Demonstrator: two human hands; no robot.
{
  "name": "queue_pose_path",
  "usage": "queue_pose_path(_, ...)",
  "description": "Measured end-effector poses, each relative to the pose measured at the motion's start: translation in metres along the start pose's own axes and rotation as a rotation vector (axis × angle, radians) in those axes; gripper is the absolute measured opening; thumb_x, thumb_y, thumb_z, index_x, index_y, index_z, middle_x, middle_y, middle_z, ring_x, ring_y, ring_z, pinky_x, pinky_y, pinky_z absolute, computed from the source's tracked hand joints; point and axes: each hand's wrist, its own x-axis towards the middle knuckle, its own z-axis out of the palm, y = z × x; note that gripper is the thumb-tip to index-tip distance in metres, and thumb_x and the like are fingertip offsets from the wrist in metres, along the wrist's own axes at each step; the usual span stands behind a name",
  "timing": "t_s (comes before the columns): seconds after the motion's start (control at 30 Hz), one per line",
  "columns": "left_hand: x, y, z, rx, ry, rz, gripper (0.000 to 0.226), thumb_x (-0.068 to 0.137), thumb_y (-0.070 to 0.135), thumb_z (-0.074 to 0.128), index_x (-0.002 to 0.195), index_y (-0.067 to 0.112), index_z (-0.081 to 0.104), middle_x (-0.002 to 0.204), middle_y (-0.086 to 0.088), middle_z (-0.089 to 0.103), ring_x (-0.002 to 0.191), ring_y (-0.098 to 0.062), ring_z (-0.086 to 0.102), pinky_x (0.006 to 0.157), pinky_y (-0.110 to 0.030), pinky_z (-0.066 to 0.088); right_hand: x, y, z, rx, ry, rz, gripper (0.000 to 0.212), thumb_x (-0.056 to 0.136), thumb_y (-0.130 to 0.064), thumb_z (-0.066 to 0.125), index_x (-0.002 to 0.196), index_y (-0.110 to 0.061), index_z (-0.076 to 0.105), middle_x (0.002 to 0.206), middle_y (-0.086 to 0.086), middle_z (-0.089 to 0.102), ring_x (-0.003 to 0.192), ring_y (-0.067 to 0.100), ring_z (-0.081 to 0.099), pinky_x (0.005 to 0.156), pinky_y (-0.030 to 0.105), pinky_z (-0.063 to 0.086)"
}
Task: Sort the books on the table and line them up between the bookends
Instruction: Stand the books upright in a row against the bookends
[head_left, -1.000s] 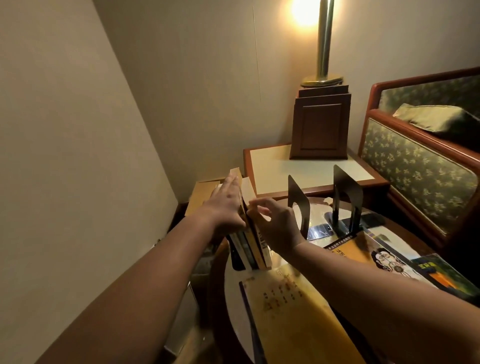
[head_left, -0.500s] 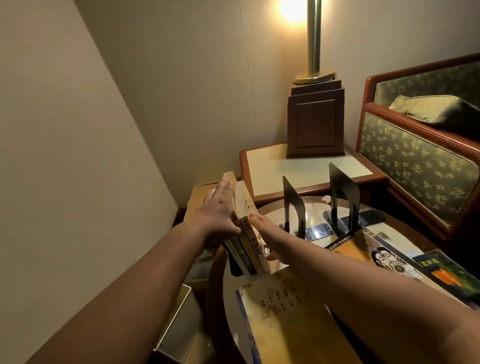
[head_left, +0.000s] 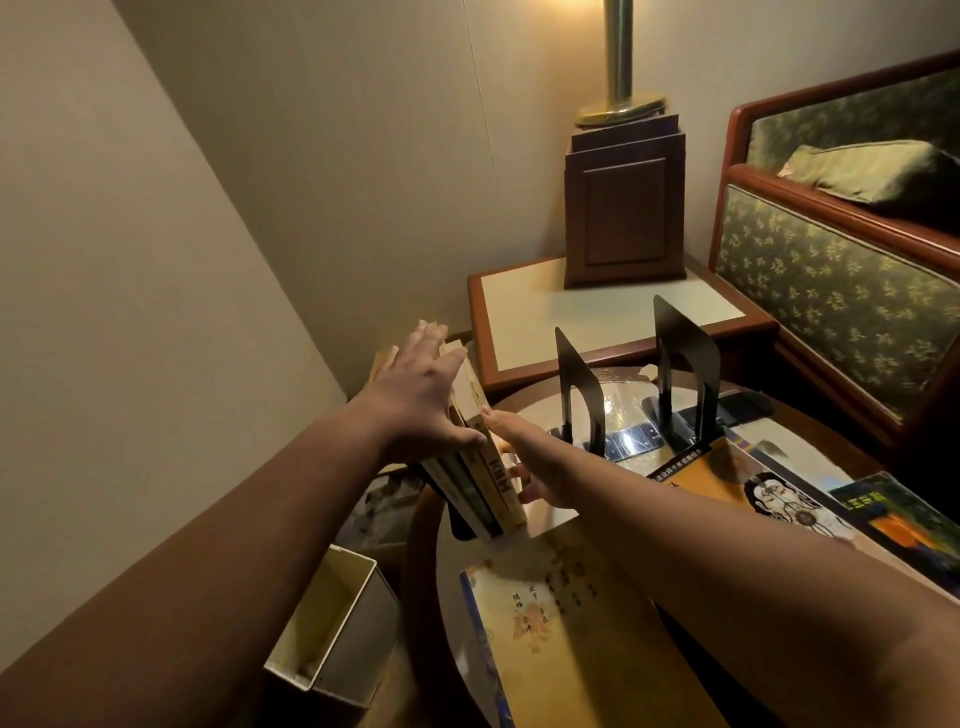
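A small stack of upright books stands tilted at the left edge of the round glass-topped table. My left hand presses flat on the stack's left cover, thumb at the spines. My right hand lies with straight fingers against the stack's right side, low near the table. Two black bookends stand apart to the right with nothing between them. Lying flat are a yellow book in front, an orange book with a drawn figure and a green book.
A side table with a wooden lamp base stands behind the round table. A green patterned sofa is at the right. An open cream box sits low at the left, by the wall.
My right hand dropped from the top of the upright books, fingers uncurled, and now lies flat against their right side. My left hand stays on the left cover.
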Motion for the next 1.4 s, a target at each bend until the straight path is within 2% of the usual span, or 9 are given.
queue_pose_path(0.3,0.008,0.009,0.003,0.078,-0.054,0.015,0.092,0.081,0.060,0.067,0.152,0.015,0.030,0.161,-0.007,0.023,0.152,-0.030,-0.002,0.121,-0.052,0.012,-0.001,-0.001,-0.001,-0.012,-0.003,0.011,0.072,0.092,-0.068,0.042,0.151,-0.034,0.020,0.157,0.013,0.023,0.142,0.044,0.024,0.102,0.059,0.035)
queue_pose_path(0.63,0.006,0.009,0.005,0.061,-0.058,-0.019,0.091,0.082,0.061,0.065,0.152,0.014,0.032,0.159,-0.008,0.026,0.152,-0.030,-0.001,0.122,-0.052,0.012,-0.015,-0.014,-0.002,-0.268,0.044,0.103,0.082,0.091,-0.074,0.034,0.155,-0.024,0.019,0.157,0.019,0.026,0.141,0.047,0.028,0.104,0.063,0.034)
queue_pose_path(0.8,0.005,0.010,0.003,0.028,-0.065,-0.043,0.091,0.081,0.058,0.068,0.153,0.016,0.031,0.160,-0.007,0.024,0.152,-0.030,-0.003,0.122,-0.053,0.011,-0.053,-0.025,-0.014,-0.582,0.039,-0.063,0.050,0.100,-0.051,0.041,0.125,-0.010,0.054,0.127,0.014,0.058,0.112,0.028,0.057,0.098,0.050,0.050)
queue_pose_path(0.97,0.001,0.014,0.002,0.001,-0.063,-0.057,0.088,0.082,0.054,0.070,0.152,0.016,0.033,0.160,-0.007,0.024,0.152,-0.030,-0.003,0.121,-0.051,0.010,-0.118,-0.011,-0.037,-0.810,0.176,-0.174,0.037,0.101,-0.033,0.049,0.135,-0.018,0.050,0.130,0.007,0.060,0.111,0.022,0.061,0.081,0.026,0.053)
queue_pose_path(1.07,-0.001,0.016,0.001,0.000,-0.051,-0.054,0.087,0.082,0.053,0.070,0.152,0.017,0.033,0.160,-0.007,0.025,0.152,-0.030,-0.003,0.121,-0.050,0.009,-0.151,0.004,-0.055,-1.064,0.215,-0.153,0.041,0.099,-0.030,0.053,0.139,-0.024,0.047,0.135,0.003,0.055,0.118,0.021,0.057,0.082,0.023,0.048)
queue_pose_path(1.17,-0.002,0.018,0.000,-0.006,-0.044,-0.054,0.087,0.083,0.052,0.070,0.152,0.015,0.033,0.159,-0.008,0.026,0.152,-0.030,-0.002,0.121,-0.049,0.010,-0.171,0.019,-0.066,-1.254,0.185,-0.020,0.055,0.093,-0.044,0.060,0.142,-0.028,0.042,0.140,0.001,0.049,0.127,0.024,0.050,0.093,0.036,0.043)
queue_pose_path(1.23,-0.001,0.019,0.000,-0.004,-0.044,-0.058,0.086,0.083,0.052,0.070,0.152,0.016,0.034,0.159,-0.009,0.026,0.152,-0.031,-0.001,0.121,-0.050,0.011,-0.180,0.028,-0.067,-1.413,0.140,0.005,0.077,0.087,-0.056,0.062,0.150,-0.026,0.030,0.155,0.001,0.030,0.141,0.027,0.031,0.110,0.047,0.032)
queue_pose_path(1.3,-0.001,0.018,0.001,-0.006,-0.040,-0.062,0.086,0.082,0.052,0.071,0.152,0.016,0.034,0.159,-0.009,0.026,0.152,-0.031,0.000,0.121,-0.051,0.011,-0.187,0.034,-0.065,-1.489,0.143,0.009,0.088,0.085,-0.063,0.060,0.154,-0.026,0.021,0.163,-0.001,0.013,0.148,0.026,0.013,0.118,0.047,0.017)
queue_pose_path(1.4,0.000,0.018,0.002,-0.002,-0.036,-0.065,0.087,0.081,0.053,0.071,0.152,0.017,0.034,0.159,-0.010,0.025,0.152,-0.031,0.000,0.121,-0.051,0.011,-0.191,0.039,-0.067,-1.507,0.179,0.027,0.088,0.085,-0.062,0.061,0.154,-0.025,0.021,0.163,-0.001,0.012,0.149,0.025,0.011,0.118,0.046,0.018)
